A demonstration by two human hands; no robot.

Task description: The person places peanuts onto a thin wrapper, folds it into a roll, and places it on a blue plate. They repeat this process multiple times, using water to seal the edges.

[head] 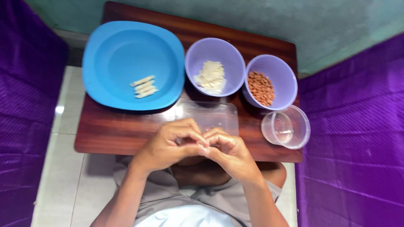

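wrapper [207, 142], barely visible, sits pinched between the fingertips of both hands at the tabletop's near edge, over a clear tray [210, 115]. left hand [170, 145] and right hand [231, 153] are curled nearly closed, fingertips touching. rolls [144, 87] lie on the blue plate [105, 42] at the far left corner.

Small dark reddish-brown wooden table [105, 134], polished, low over floor. Floor [63, 168] of pale glossy tiles, light glare spot near table's left edge. Purple shiny cloth [353, 168] hangs at right; more purple cloth [25, 105] at left. Teal-green wall [328, 25] beyond table's far edge.
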